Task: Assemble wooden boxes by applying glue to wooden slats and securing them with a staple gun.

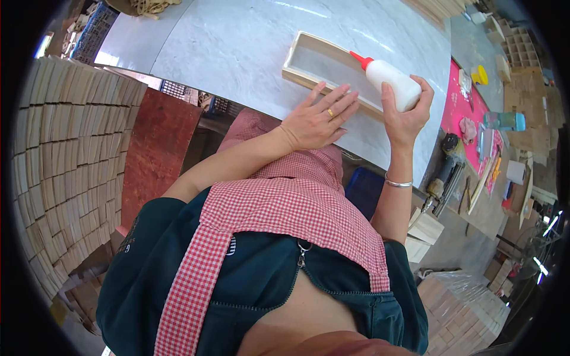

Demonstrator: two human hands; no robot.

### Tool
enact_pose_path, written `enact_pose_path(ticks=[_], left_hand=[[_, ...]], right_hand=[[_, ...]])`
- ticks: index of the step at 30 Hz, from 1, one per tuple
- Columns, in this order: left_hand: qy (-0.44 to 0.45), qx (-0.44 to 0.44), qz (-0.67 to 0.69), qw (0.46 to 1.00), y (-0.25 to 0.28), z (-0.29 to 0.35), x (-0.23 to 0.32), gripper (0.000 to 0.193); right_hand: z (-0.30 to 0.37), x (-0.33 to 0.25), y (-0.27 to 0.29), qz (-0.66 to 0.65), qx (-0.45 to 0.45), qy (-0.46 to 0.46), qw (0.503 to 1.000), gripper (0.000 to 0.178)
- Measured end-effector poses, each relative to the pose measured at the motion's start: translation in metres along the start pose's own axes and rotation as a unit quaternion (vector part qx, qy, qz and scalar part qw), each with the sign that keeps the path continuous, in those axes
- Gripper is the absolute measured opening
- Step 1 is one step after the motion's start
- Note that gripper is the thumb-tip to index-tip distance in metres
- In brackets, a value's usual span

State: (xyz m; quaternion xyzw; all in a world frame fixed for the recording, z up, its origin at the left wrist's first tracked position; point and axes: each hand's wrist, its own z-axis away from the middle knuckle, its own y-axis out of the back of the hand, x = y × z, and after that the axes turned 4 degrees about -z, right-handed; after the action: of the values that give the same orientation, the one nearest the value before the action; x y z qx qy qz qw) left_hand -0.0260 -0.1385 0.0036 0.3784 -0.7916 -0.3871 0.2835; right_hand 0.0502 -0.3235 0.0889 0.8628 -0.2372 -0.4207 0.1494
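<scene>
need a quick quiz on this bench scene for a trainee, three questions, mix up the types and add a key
1. Which hand grips the white bottle?
2. True or false: the bottle's red nozzle points toward the person's right.
3. Where does the wooden frame lie?
A) on the red board
B) on the pale tabletop
C) on the person's lap

Key:
1. The right hand.
2. False; it points toward the person's left.
3. B
</scene>
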Motion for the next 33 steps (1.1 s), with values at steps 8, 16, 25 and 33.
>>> enact_pose_path(ticks=[8,16,25,33], left_hand=[[-0.009,-0.012,-0.007,1.0,0.002,-0.001,0.001,0.069],[-0.003,-0.017,-0.022,1.0,-0.001,0.0,0.001,0.069],[-0.002,-0.015,-0.035,0.999,0.0,-0.001,0.003,0.072],[0.0,-0.007,-0.038,0.999,0.0,-0.003,0.005,0.067]], right_hand=[[0.013,0.016,0.047,0.055,0.041,-0.036,0.997,0.054],[0.025,0.034,0.083,0.105,0.086,-0.046,0.99,0.054],[0.033,0.04,0.102,0.122,0.108,-0.055,0.985,0.054],[0.051,0.025,0.114,0.11,0.104,-0.071,0.986,0.055]])
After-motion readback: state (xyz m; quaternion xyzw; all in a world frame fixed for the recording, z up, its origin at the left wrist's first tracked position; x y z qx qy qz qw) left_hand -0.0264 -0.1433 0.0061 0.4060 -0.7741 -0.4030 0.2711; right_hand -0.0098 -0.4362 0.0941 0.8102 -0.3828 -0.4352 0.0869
